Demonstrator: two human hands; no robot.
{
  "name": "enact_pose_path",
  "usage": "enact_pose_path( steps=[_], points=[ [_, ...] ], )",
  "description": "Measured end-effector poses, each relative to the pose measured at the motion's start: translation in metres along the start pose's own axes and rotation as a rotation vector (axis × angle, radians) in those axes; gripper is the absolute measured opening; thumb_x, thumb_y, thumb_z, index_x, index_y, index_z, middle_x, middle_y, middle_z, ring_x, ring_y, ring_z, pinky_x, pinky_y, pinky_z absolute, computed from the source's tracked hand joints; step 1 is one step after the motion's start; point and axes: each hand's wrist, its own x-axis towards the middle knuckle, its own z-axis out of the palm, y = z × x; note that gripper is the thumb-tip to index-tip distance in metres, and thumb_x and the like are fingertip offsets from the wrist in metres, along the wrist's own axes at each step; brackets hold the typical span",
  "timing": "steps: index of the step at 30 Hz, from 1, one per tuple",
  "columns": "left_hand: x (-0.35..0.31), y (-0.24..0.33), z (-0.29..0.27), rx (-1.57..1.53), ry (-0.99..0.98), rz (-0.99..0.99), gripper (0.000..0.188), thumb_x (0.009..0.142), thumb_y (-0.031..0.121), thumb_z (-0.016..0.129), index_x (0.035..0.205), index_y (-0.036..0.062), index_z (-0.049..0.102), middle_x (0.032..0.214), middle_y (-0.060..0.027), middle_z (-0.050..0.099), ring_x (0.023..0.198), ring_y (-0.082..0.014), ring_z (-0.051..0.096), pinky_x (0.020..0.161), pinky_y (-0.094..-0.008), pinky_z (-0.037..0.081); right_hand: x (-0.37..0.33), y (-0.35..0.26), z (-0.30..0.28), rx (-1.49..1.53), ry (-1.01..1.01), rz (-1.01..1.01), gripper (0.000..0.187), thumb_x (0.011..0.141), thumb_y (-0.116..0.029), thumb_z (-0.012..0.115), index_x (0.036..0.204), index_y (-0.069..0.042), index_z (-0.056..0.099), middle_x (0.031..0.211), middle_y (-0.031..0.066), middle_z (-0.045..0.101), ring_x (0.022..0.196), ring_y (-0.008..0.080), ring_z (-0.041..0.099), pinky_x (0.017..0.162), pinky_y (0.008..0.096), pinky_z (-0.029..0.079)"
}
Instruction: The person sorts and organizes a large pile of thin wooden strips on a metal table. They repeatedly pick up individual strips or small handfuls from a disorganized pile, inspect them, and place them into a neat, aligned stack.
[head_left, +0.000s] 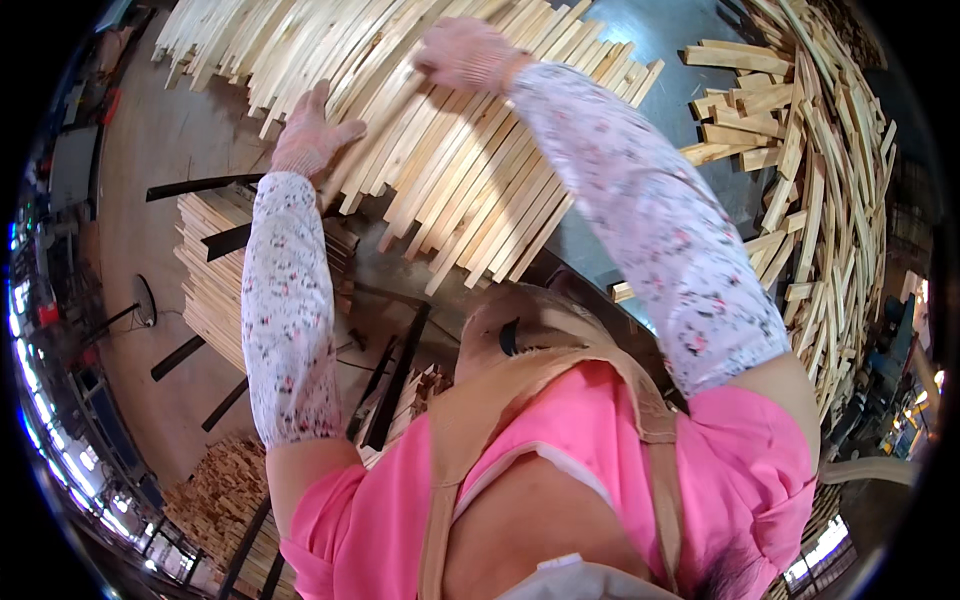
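A broad layer of pale wooden strips (480,190) lies side by side in front of me, their near ends uneven. My left hand (312,137), in a light pinkish glove, is at the left part of the layer with its thumb and fingers apart. Farther up and to the right, my right hand (467,55), gloved alike, is curled closed over the strips. One motion-blurred wooden strip (385,128) runs from beneath the right hand down past the left thumb. The right fingertips are partly hidden. Patterned white sleeves cover both forearms.
At the right, a large heap of wooden strips (825,210) curves along a metal tabletop (640,20). A lower stack of strips (212,270) rests between dark metal bars (228,241) at the left. More stacked wood (225,490) stands at lower left, and a round-based stand (145,300) is on the floor.
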Motion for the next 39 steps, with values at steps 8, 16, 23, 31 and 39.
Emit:
enact_pose_path(
  steps=[8, 16, 23, 31, 39],
  points=[
    [-0.012, 0.012, 0.016, 0.148, 0.072, 0.05, 0.112, 0.077, 0.045, 0.086, 0.17, 0.0163, 0.031, 0.169, -0.0222, 0.04, 0.154, -0.0393, 0.041, 0.127, -0.0471, 0.037, -0.041, -0.003, 0.031, 0.31, 0.359, 0.234, 0.049, 0.094, -0.037, 0.071, 0.134, -0.01, 0.067, 0.117, 0.0152, 0.072, 0.116, 0.034, 0.068, 0.104, 0.0481, 0.052],
    [-0.001, 0.076, 0.037, -0.183, 0.271, 0.202, 0.097, 0.086, 0.042, 0.085, 0.165, 0.0078, 0.041, 0.169, -0.0218, 0.04, 0.153, -0.0451, 0.041, 0.125, -0.0533, 0.037, -0.471, 0.008, 0.018, 0.039, 0.069, 1.355, 0.087, 0.081, -0.039, 0.086, 0.153, -0.008, 0.049, 0.15, 0.022, 0.057, 0.144, 0.0452, 0.046, 0.123, 0.0525, 0.035],
    [-0.055, 0.383, 0.122, -0.24, 0.102, 0.768, 0.082, 0.089, 0.036, 0.082, 0.16, 0.0085, 0.049, 0.167, -0.0196, 0.044, 0.152, -0.0396, 0.044, 0.127, -0.0481, 0.035, -0.642, -0.046, 0.068, 0.098, 0.184, 1.881, 0.074, 0.086, -0.029, 0.078, 0.148, -0.001, 0.05, 0.142, 0.0268, 0.06, 0.131, 0.0471, 0.056, 0.112, 0.0538, 0.047],
    [-0.035, 0.635, 0.153, -0.023, 0.035, 0.652, 0.114, 0.078, 0.063, 0.083, 0.167, 0.0098, 0.035, 0.163, -0.0239, 0.044, 0.152, -0.0385, 0.041, 0.121, -0.0511, 0.038, -0.689, -0.046, 0.075, -0.011, 0.24, 1.746, 0.068, 0.089, -0.035, 0.077, 0.147, -0.008, 0.054, 0.141, 0.0217, 0.062, 0.129, 0.0429, 0.058, 0.107, 0.0529, 0.051],
    [-0.13, 0.67, 0.224, -0.111, -0.166, 0.568, 0.108, 0.082, 0.051, 0.079, 0.161, -0.0069, 0.034, 0.133, -0.0298, 0.06, 0.124, -0.0417, 0.061, 0.11, -0.0441, 0.052, -0.841, 0.007, 0.076, -0.127, 0.148, 1.838, 0.067, 0.091, -0.041, 0.077, 0.147, -0.009, 0.058, 0.145, 0.0233, 0.062, 0.133, 0.0432, 0.058, 0.11, 0.0522, 0.05]
  ],
)
